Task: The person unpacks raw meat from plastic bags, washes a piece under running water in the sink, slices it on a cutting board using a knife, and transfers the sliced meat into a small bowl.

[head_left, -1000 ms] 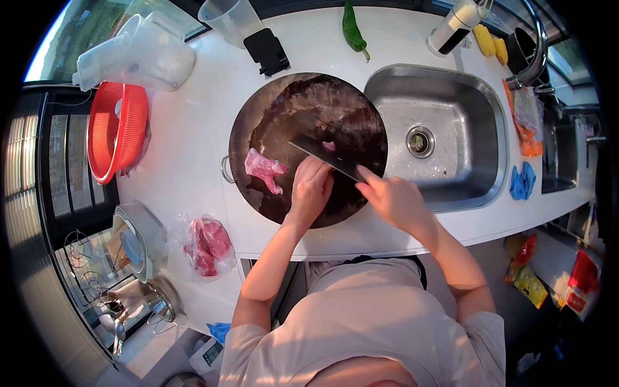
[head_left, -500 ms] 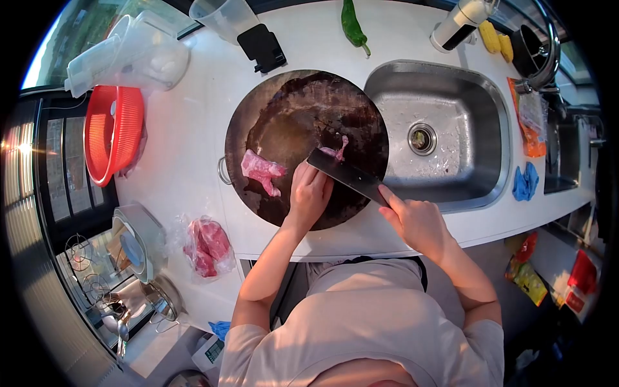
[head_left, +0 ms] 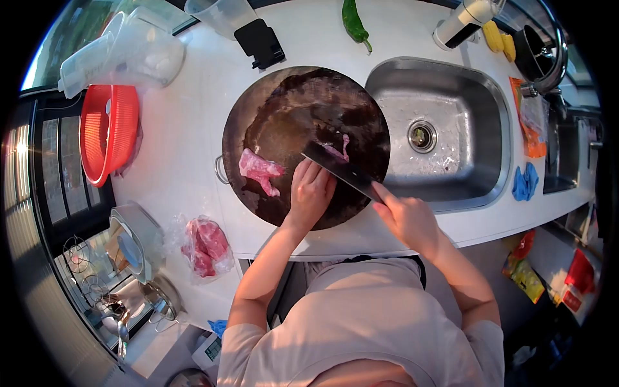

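open: round board (head_left: 290,97), far side | blocking near side: cleaver (head_left: 342,171), left hand (head_left: 312,192), meat (head_left: 259,170)

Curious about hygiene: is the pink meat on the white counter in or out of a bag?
In: crinkled clear plastic surrounds the pink meat on the white counter.

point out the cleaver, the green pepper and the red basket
cleaver (head_left: 343,171): head view, middle of the blade
green pepper (head_left: 353,24): head view, middle of its body
red basket (head_left: 122,134): head view, its meshed side
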Demonstrator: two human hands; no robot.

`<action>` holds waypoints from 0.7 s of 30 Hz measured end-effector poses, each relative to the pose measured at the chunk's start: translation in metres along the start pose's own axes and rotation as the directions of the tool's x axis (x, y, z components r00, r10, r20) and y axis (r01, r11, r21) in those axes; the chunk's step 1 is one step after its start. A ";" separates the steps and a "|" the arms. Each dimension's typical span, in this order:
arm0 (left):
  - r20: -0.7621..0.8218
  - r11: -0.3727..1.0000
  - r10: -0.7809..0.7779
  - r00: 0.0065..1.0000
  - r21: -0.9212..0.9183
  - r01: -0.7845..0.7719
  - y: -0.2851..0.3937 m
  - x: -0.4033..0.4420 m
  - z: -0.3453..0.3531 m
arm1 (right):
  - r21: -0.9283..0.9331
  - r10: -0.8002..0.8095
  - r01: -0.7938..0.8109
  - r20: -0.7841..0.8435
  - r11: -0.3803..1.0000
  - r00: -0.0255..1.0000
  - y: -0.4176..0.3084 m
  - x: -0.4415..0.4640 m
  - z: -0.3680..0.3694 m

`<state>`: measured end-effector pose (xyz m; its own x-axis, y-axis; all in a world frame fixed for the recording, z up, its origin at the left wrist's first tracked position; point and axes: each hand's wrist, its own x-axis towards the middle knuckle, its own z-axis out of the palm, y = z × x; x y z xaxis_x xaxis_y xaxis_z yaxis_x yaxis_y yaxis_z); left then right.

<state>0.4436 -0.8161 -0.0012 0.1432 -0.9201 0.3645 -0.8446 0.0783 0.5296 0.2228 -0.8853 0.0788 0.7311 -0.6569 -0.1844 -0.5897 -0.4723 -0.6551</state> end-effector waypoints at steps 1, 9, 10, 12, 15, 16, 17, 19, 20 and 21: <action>-0.002 1.000 0.003 1.000 0.012 -0.003 0.001 0.002 -0.001 | -0.011 0.037 -0.037 0.032 0.999 0.999 0.000 -0.008 -0.003; 0.001 0.994 -0.050 0.999 -0.096 0.050 -0.004 -0.005 0.001 | 0.004 -0.048 0.048 0.017 0.999 0.999 -0.028 0.067 0.023; 0.004 0.992 -0.055 0.998 -0.112 0.056 -0.004 -0.006 0.001 | -0.014 -0.054 0.054 0.001 0.998 0.999 -0.028 0.069 0.027; 0.017 0.994 -0.052 0.999 -0.095 0.053 -0.003 -0.005 -0.003 | -0.049 -0.064 0.062 -0.028 0.997 0.998 -0.029 0.069 0.032; -0.016 0.996 -0.052 0.998 -0.072 0.051 0.000 -0.002 -0.004 | -0.080 0.057 -0.052 0.058 0.995 0.997 -0.021 0.033 0.005; -0.034 0.996 -0.055 0.998 -0.067 0.052 0.002 -0.001 -0.004 | -0.068 0.092 -0.087 0.078 0.994 0.993 -0.015 0.021 -0.006; -0.050 0.996 -0.043 0.998 -0.083 0.039 0.002 0.002 -0.005 | -0.059 0.126 -0.121 0.099 0.991 0.987 -0.006 0.010 -0.017; -0.073 0.993 -0.024 0.997 -0.116 0.015 0.002 0.005 -0.005 | -0.002 0.214 -0.217 0.159 0.976 0.964 0.008 0.003 -0.027; -0.070 0.993 -0.023 0.997 -0.114 0.015 0.003 0.004 -0.005 | 0.045 0.266 -0.280 0.196 0.959 0.944 0.016 0.006 -0.030; -0.070 0.994 -0.021 0.997 -0.111 0.013 0.002 0.004 -0.005 | 0.089 0.313 -0.341 0.234 0.936 0.921 0.020 0.008 -0.032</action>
<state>0.4445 -0.8174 0.0051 0.1964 -0.8926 0.4058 -0.7804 0.1082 0.6158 0.2055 -0.9190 0.0876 0.5685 -0.6153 -0.5461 -0.7707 -0.1661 -0.6152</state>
